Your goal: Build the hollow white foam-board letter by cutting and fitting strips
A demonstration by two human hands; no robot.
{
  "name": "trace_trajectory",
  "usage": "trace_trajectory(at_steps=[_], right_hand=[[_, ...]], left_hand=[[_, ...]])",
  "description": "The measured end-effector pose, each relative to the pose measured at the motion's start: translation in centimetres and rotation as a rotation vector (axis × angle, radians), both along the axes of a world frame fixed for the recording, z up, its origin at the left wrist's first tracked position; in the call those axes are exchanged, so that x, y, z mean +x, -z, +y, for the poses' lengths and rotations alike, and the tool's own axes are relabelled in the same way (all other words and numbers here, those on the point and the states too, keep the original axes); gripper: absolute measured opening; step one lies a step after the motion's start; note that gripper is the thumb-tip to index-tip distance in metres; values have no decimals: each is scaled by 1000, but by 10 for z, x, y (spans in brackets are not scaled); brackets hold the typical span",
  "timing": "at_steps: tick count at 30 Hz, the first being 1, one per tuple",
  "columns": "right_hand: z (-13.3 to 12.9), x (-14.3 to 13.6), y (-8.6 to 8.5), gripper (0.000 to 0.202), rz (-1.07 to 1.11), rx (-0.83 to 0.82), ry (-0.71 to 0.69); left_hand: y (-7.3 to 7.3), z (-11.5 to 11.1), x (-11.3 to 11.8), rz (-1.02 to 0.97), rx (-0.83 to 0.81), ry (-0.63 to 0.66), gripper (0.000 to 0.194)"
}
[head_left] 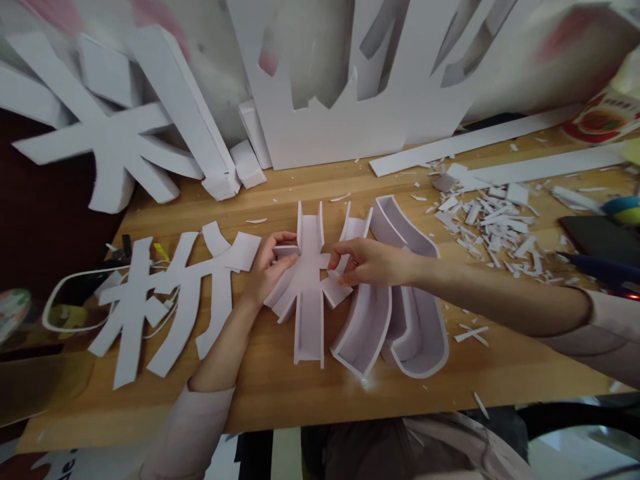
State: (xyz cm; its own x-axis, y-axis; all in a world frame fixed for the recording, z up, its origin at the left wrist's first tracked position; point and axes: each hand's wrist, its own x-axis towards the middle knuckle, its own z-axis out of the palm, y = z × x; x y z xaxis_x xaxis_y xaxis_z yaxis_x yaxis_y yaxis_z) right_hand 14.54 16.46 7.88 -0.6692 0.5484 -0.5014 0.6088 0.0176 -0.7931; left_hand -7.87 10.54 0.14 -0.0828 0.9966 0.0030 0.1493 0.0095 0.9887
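Note:
A hollow white foam board character [310, 287] lies in the middle of the wooden table, with thin upright walls along several of its edges. My left hand [273, 267] is closed around its left arm, thumb in front and fingers behind. Over its right side, my right hand [363, 260] pinches a small white strip beside the right arm; the fingers partly hide it. Just right of the character stand curved hollow walled parts [417, 320], partly under my right forearm.
Flat white cut-out characters [133, 307] lie at the left near a white cable [55, 307]. Foam scraps [493, 220] heap at the right, by long strips [450, 143] and a dark blue tool [600, 267]. Finished block shapes [110, 137] and a cut board [325, 133] lean behind.

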Motion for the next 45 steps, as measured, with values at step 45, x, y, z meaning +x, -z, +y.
trace_trajectory(at_steps=[45], right_hand=[[3,1,8,19,80,22,-4]], left_hand=[[-5,0,5,-16,-27,-31,38]])
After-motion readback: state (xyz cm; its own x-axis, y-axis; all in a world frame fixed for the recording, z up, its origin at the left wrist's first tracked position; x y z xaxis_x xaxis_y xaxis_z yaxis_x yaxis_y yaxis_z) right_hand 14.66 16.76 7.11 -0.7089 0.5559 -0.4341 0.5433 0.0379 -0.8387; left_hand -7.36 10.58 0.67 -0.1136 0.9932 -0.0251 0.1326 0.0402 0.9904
